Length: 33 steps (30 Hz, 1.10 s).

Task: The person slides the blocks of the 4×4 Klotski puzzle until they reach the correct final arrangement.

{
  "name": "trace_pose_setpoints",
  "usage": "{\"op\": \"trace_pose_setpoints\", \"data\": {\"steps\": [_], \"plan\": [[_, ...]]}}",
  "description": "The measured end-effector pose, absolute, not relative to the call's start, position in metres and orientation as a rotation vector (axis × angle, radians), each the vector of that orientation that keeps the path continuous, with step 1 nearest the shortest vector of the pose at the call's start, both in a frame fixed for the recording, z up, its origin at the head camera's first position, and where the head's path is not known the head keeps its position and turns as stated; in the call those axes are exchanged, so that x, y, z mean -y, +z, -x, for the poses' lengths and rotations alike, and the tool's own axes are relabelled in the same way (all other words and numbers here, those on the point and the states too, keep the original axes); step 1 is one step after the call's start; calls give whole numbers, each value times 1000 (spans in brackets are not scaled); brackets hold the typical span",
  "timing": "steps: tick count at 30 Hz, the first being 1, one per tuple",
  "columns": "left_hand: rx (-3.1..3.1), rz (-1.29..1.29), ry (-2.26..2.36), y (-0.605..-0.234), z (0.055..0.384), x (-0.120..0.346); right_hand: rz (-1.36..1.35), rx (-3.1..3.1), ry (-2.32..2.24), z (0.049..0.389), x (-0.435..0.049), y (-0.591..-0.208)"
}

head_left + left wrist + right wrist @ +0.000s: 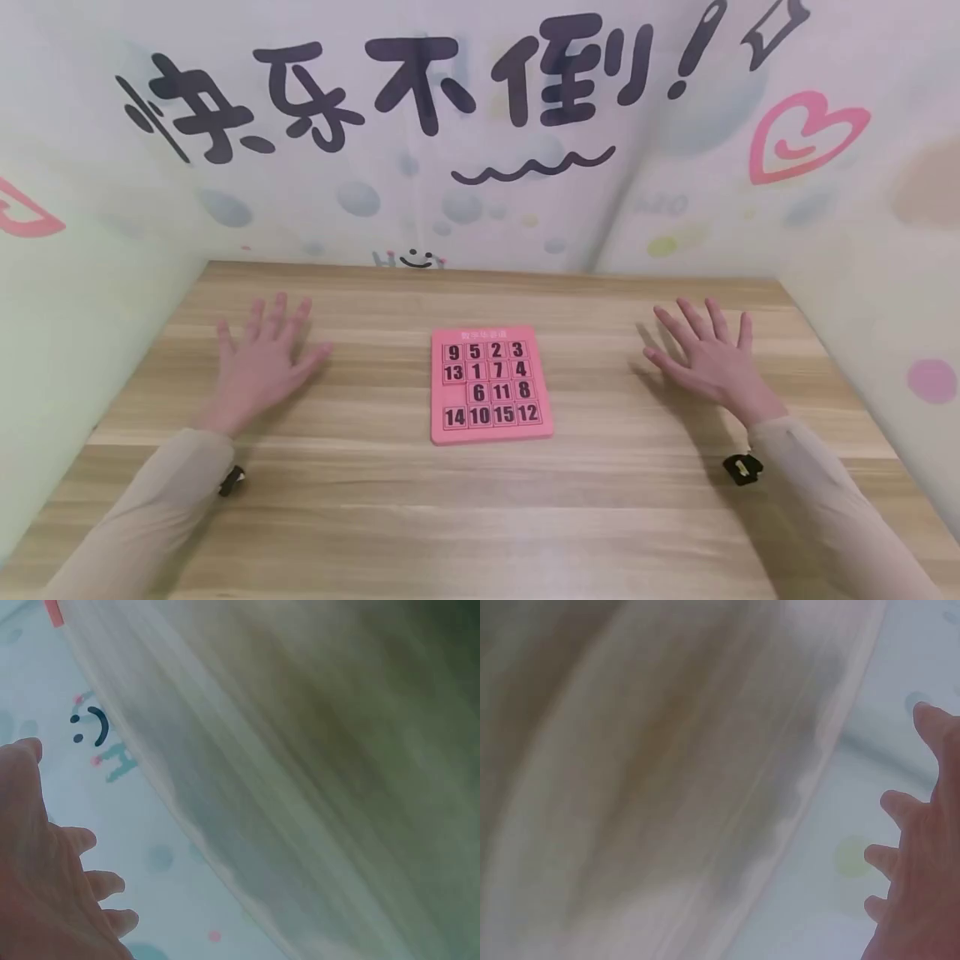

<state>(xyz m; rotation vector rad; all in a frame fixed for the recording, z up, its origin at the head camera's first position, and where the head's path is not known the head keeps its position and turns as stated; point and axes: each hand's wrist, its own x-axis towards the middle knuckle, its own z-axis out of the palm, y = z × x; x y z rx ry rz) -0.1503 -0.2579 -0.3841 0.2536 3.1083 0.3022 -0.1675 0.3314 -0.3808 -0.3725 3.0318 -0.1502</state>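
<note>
A pink sliding number puzzle [491,385] lies flat on the wooden table in the head view. Its numbered tiles stand in four rows, with a gap at the left of the third row. Left of the puzzle, my left hand [261,367] is spread with straight fingers and holds nothing. On the other side my right hand [712,358] is likewise spread, apart from the puzzle. In the left wrist view the left hand [45,862] shows at the left edge; the right wrist view has the right hand [926,847] at its right edge. Neither wrist view shows the puzzle.
The wooden table [480,517] ends at a white printed backdrop [375,192] with large black characters and a pink heart. Pale side walls border the table left and right. Small black devices [742,468] sit at both sleeve cuffs.
</note>
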Motion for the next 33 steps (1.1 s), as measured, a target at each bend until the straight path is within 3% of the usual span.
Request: {"op": "trace_pose_setpoints", "data": {"steps": [18, 33], "plan": [[-2992, -589, 241, -382, 157, 191, 495, -3032, -214, 176, -296, -380], [-2745, -834, 153, -390, 133, 138, 718, -3007, -226, 170, -264, -382]]}}
